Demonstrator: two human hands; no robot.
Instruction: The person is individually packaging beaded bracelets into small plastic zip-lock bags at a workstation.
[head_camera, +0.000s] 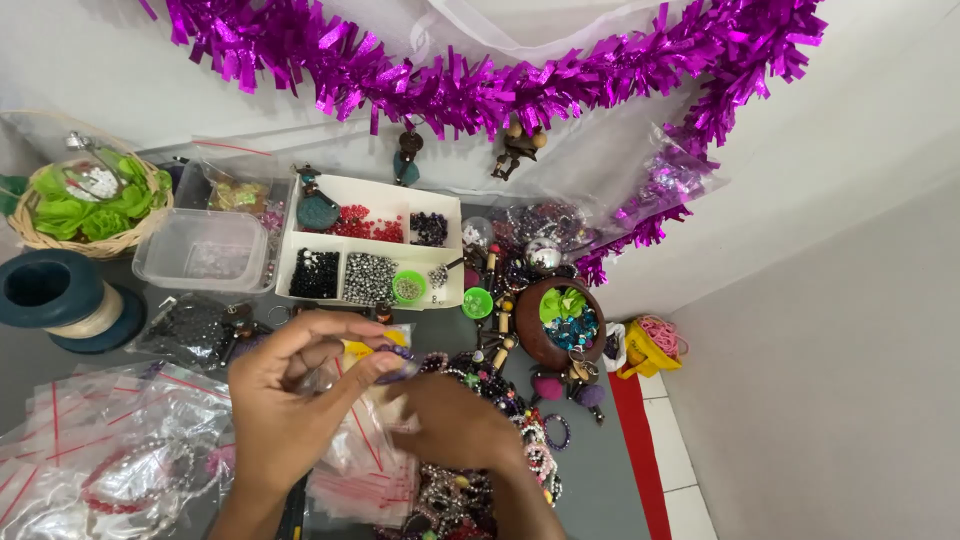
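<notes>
My left hand (285, 395) pinches a small clear zip bag (330, 375) with a red strip, held above a stack of similar bags (365, 470). My right hand (450, 420) meets it from the right, and a dark purple bead bracelet (393, 352) sits at my fingertips, between both hands. A yellow item (360, 348) shows just behind the fingers. Whether the bracelet is inside the bag I cannot tell. Under my right wrist lies a heap of beaded bracelets (530, 440).
A white divided tray (355, 195) holds red, black, grey and purple beads. Left of it are a clear plastic box (200, 248), a wicker basket (90, 245) and a dark spool (55, 295). A brown bowl (530, 335) stands right. Purple tinsel (480, 85) hangs above.
</notes>
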